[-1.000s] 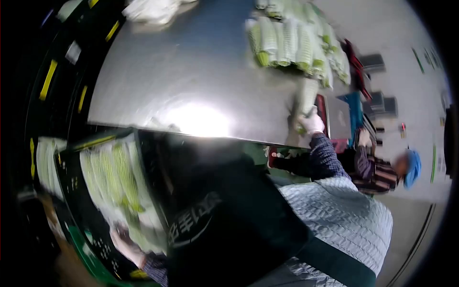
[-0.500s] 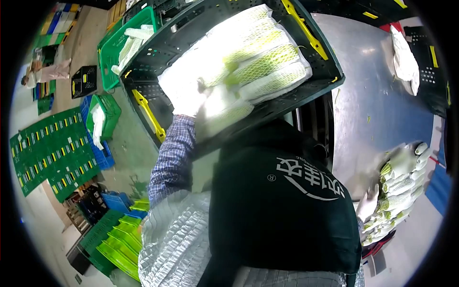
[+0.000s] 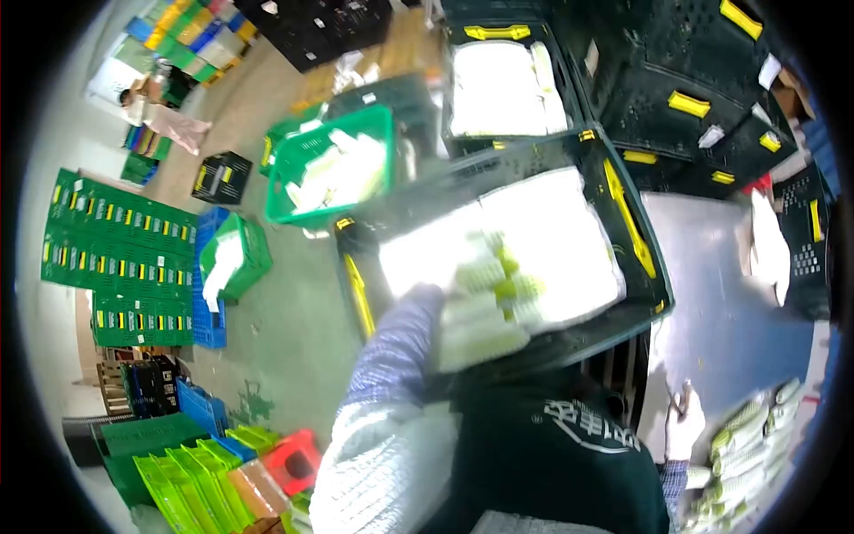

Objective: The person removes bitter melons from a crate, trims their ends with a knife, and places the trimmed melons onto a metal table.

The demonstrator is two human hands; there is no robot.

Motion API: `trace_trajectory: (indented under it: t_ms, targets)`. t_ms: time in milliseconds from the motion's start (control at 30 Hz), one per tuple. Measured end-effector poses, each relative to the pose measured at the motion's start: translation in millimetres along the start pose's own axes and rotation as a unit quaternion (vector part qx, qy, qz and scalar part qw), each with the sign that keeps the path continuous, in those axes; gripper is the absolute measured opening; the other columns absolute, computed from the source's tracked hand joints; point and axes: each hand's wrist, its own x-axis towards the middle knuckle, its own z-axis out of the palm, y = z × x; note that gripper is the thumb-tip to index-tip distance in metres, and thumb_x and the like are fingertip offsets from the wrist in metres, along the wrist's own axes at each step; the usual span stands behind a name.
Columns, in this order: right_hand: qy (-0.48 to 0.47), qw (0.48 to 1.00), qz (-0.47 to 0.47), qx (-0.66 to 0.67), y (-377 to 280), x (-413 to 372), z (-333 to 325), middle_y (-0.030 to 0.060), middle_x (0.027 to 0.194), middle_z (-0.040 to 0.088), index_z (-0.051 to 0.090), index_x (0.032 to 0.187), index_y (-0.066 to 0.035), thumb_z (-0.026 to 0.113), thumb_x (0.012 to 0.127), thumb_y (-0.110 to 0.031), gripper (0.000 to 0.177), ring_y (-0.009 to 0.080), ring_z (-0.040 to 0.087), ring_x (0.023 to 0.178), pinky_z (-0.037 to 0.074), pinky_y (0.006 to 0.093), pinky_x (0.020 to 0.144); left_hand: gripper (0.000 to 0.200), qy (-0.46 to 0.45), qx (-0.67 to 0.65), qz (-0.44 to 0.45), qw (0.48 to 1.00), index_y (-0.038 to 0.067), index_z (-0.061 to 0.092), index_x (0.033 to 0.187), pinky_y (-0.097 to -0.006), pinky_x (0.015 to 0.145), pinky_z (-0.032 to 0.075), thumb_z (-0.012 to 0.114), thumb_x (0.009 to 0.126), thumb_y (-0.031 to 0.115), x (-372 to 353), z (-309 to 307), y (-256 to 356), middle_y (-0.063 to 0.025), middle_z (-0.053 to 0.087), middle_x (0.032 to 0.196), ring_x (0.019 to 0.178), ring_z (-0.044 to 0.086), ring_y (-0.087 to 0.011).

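- Dark crate [image 3: 642, 294] with yellow handles, centre, beside the steel table [image 3: 729, 325]: loaded with long pale-green vegetables [image 3: 480, 276] in white netting, much of the load bleached by glare.
- Second dark crate [image 3: 569, 93], beyond the first: white contents, detail lost to glare.
- Green basket [image 3: 381, 125], left of both: pale, elongated pieces, loosely jumbled.
- Small green crate [image 3: 256, 245], farther left: white material inside, draped over the rim.
- Vegetables in the central crate: laid side by side, long axes roughly parallel to the crate's long sides; green ends of two rows facing inward, meeting near the middle.
- Heap of netted vegetables [image 3: 747, 440], on the table at lower right: lying flat, long axes slanted from lower left to upper right.
- Left hand [image 3: 442, 271]: inside the central crate, over the vegetables; outline bleached, finger position and grip impossible to tell.
- Right hand [image 3: 685, 423]: gloved in white, above the table just beside the heap; fingers loosely apart, pointing away from the body, nothing visible between.
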Motion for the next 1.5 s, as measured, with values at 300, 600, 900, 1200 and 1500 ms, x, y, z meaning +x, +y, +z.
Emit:
trace_trajectory:
  t_ms: [300,600,900,1200,1500]
  targets:
    - [0.013,0.998,-0.030,0.046,-23.3,28.8,14.2,0.0183,0.088,0.069,0.067,0.117,-0.004,0.063,0.087,-0.004,0.031,0.0317,0.067,0.074,0.053,0.0369,0.070,0.069,-0.035,-0.135,0.022,0.990,0.004,0.072,0.114,-0.0382,0.097,0.050,0.083,0.065,0.051,-23.6,-19.9,-29.5,-0.0199,0.071,0.107,0.101,0.067,-0.0319]
    - [-0.063,0.898,0.019,0.436,-132.6,132.8,-51.6,0.0038,0.083,0.063,0.065,0.117,0.003,0.055,0.094,0.002,0.025,0.0081,0.055,0.069,0.045,0.0212,0.065,0.065,0.149,-0.479,0.063,0.863,0.003,0.059,0.132,-0.0364,0.098,0.048,0.080,0.080,0.036,-95.5,-83.6,-49.1,-0.0118,0.067,0.124,0.112,0.062,-0.0234]
    - [-0.088,0.485,-0.613,0.618,-240.9,197.0,-199.4,0.0088,0.089,0.064,0.053,0.129,-0.002,0.063,0.094,-0.025,0.043,0.0163,0.060,0.064,0.049,0.0223,0.061,0.065,0.197,-0.829,0.160,0.499,0.000,0.050,0.139,-0.0370,0.100,0.050,0.075,0.079,-0.003,-175.0,-74.8,35.0,-0.0121,0.064,0.128,0.116,0.061,-0.0229]
    - [-0.092,0.441,-0.650,0.612,-260.2,184.1,-218.4,0.0076,0.085,0.063,0.055,0.124,-0.002,0.061,0.095,-0.026,0.038,0.0156,0.059,0.062,0.049,0.0222,0.059,0.068,0.074,-0.834,0.153,0.525,0.003,0.042,0.148,-0.0365,0.108,0.040,0.066,0.085,-0.001,-194.9,-73.6,40.8,-0.0105,0.055,0.139,0.126,0.052,-0.0231]
    - [-0.056,0.461,-0.650,0.602,-253.7,196.9,-210.8,0.0063,0.081,0.061,0.057,0.119,-0.002,0.058,0.095,-0.026,0.034,0.0149,0.057,0.060,0.049,0.0221,0.058,0.075,0.219,-0.705,0.278,0.614,0.003,0.033,0.154,-0.0365,0.117,0.029,0.066,0.087,0.004,-180.2,-81.4,55.8,-0.0116,0.044,0.152,0.140,0.040,-0.0226]
